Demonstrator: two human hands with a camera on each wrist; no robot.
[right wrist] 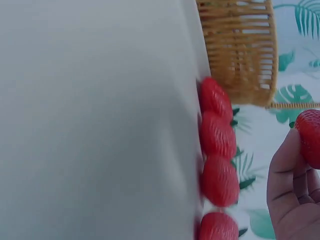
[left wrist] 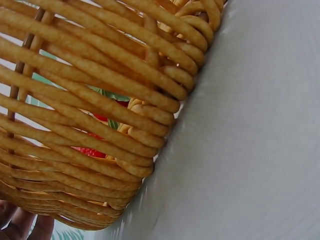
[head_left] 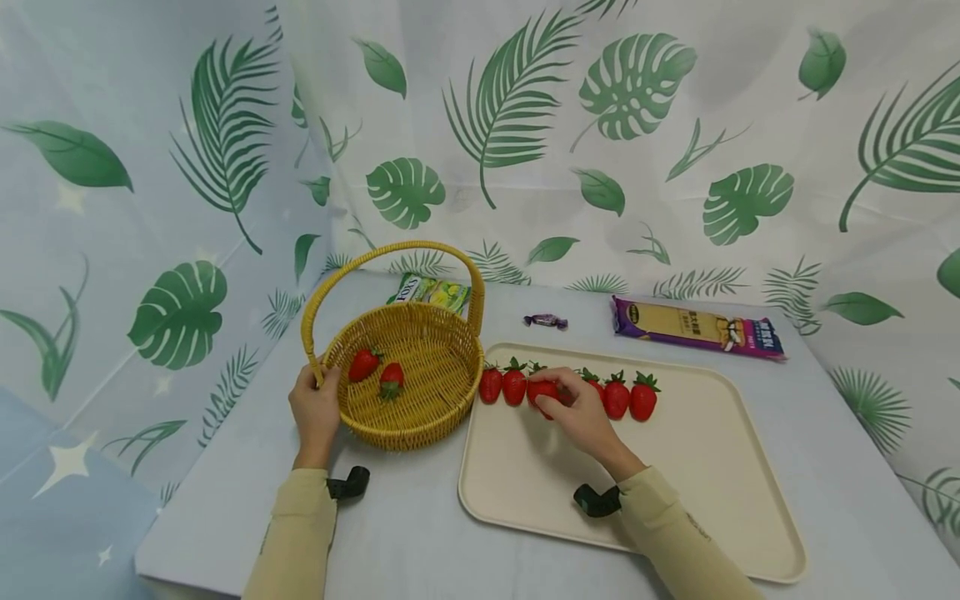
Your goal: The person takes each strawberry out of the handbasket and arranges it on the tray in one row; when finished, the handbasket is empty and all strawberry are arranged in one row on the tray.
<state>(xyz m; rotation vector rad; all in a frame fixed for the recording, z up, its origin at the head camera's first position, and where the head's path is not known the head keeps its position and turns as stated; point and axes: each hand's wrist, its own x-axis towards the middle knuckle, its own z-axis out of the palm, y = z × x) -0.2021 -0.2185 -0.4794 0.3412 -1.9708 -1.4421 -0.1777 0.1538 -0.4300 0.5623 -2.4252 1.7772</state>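
Note:
My left hand [head_left: 315, 408] grips the left side of a yellow wicker basket [head_left: 431, 367], where its tall arched handle [head_left: 397, 247] meets the rim. Two strawberries lie inside it, one strawberry [head_left: 363, 365] beside the left wall and another strawberry [head_left: 391, 377] closer to the middle. Over the tray, my right hand [head_left: 581, 417] pinches a strawberry [right wrist: 311, 135] between thumb and fingers, raised above a row of several strawberries [head_left: 643, 400]. Part of that row is hidden behind the hand. In the left wrist view, the woven wall fills the left side, with fingertips [left wrist: 30, 225] at its lower edge.
The cream tray [head_left: 675, 500] stands right of the basket, its left edge close to it. Behind are a green snack bag [head_left: 442, 293], a small purple-wrapped candy [head_left: 546, 321] and a long purple-and-yellow package [head_left: 697, 327]. Leaf-printed cloth hangs at the back and sides.

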